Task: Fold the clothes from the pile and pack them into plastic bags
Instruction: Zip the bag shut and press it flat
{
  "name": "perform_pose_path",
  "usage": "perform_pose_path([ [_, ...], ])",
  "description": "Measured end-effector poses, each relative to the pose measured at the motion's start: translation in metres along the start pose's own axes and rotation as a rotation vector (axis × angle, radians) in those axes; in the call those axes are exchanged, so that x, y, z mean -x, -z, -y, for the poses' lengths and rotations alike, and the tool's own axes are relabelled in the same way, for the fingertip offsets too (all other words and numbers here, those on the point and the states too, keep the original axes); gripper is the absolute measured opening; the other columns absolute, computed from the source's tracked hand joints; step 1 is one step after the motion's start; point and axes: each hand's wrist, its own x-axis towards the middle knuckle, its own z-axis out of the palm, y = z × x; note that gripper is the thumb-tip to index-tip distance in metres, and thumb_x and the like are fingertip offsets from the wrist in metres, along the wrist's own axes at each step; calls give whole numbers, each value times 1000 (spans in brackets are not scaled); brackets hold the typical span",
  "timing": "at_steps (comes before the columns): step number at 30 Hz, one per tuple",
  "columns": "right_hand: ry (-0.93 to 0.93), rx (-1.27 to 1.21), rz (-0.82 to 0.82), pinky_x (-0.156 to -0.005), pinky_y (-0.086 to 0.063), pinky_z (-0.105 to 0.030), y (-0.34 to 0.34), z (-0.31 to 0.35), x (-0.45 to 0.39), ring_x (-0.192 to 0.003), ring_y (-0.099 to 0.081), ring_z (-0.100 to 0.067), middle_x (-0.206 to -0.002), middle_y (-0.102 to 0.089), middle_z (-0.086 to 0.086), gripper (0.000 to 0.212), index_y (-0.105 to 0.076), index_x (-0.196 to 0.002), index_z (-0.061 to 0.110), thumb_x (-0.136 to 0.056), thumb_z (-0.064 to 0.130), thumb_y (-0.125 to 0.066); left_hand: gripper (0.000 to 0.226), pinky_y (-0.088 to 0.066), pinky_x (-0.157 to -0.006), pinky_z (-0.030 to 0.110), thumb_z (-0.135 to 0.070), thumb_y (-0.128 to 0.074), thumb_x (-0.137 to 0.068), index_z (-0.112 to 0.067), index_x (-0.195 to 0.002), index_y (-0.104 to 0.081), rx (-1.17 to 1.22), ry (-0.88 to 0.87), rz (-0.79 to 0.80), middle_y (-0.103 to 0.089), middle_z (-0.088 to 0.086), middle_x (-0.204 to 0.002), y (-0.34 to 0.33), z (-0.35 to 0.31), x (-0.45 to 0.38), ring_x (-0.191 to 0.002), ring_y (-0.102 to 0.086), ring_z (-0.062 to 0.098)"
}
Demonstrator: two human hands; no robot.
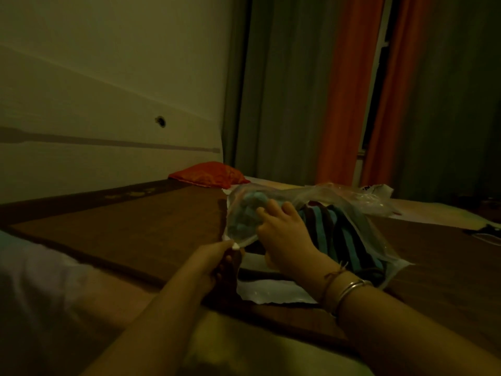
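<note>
A clear plastic bag (379,240) lies on the brown bed cover (122,226) in the middle of the view. Inside it is a folded garment (341,234) with blue and dark stripes. My left hand (217,259) pinches the bag's near corner at its mouth. My right hand (284,240) rests on the bag and garment with fingers spread and fairly straight, pressing against the plastic near the bag's left end. A bangle and a thread circle that wrist.
More crumpled plastic bags (363,196) lie behind the packed one. A red cushion (208,176) sits at the headboard (108,104). Orange and grey curtains (344,90) hang at the back. A flat white plastic sheet (271,291) lies under my right wrist.
</note>
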Motion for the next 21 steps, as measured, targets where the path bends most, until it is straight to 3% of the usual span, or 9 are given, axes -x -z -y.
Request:
perform_pose_path([
  [1,-8,-26,-26,-76,-51,-41,0,0,0,-94,-63,-33,-94,-68,-10,29,-71,-60,12,-36,15,-86,26,-33,-53,26,-27,-53,-97,-5,-85,-60,32,0,0,-49,6,-67,2,2,1,-58,-43,16],
  [2,-25,-44,-39,-76,-51,-40,1,2,1,-94,-62,-33,-93,-67,-8,28,-72,-62,13,-38,14,-86,26,-35,-54,27,-26,-53,-97,-5,-83,-60,66,-5,-1,-50,7,-68,3,4,4,-60,-45,17],
  [5,-46,-54,-5,-98,-36,-44,5,7,13,-122,-45,-31,-123,-56,-7,30,-71,-102,13,-72,14,-73,28,-37,-50,25,-23,-52,-98,-7,-75,-57,115,-35,40,-48,4,-64,3,11,20,-58,-44,15],
  [8,-156,-57,-49,-93,-39,-43,6,3,37,-110,-52,-30,-108,-59,-7,22,-71,-91,13,-69,12,-73,31,-34,-53,23,-24,-52,-97,-10,-69,-56,49,-71,100,-46,1,-59,-4,24,33,-56,-40,12],
  [10,-224,-149,23,-87,-38,-35,11,1,56,-105,-52,-25,-107,-55,-3,15,-65,-98,16,-84,15,-59,32,-35,-59,25,-25,-53,-96,-10,-68,-56,25,-78,128,-46,2,-60,-9,31,46,-60,-42,13],
  [13,-486,-658,-39,-59,-42,-26,27,12,86,-74,-57,-17,-85,-57,1,9,-56,-93,15,-92,24,-54,32,-35,-60,25,-24,-53,-96,-9,-68,-56,38,-113,151,-46,2,-60,-14,40,70,-59,-41,14],
  [14,-573,-897,-5,-53,-40,-24,32,19,94,-64,-54,-16,-74,-56,1,16,-56,-87,13,-93,28,-55,31,-36,-59,25,-23,-53,-97,-9,-69,-56,54,-130,154,-47,2,-60,-15,43,77,-58,-42,13],
  [18,-876,-1524,424,-41,-30,-18,32,53,107,-37,-40,-11,-45,-46,1,61,-60,-66,9,-90,62,-43,35,-34,-56,26,-22,-49,-97,-11,-65,-54,38,-187,141,-49,-3,-46,-17,51,93,-54,-44,14],
  [21,-939,-1749,568,-44,-31,-19,15,73,108,-41,-41,-10,-50,-48,1,75,-62,-76,8,-80,78,-38,33,-34,-61,29,-24,-49,-96,-12,-67,-57,-24,-241,80,-58,4,-67,-14,54,98,-67,-52,18],
])
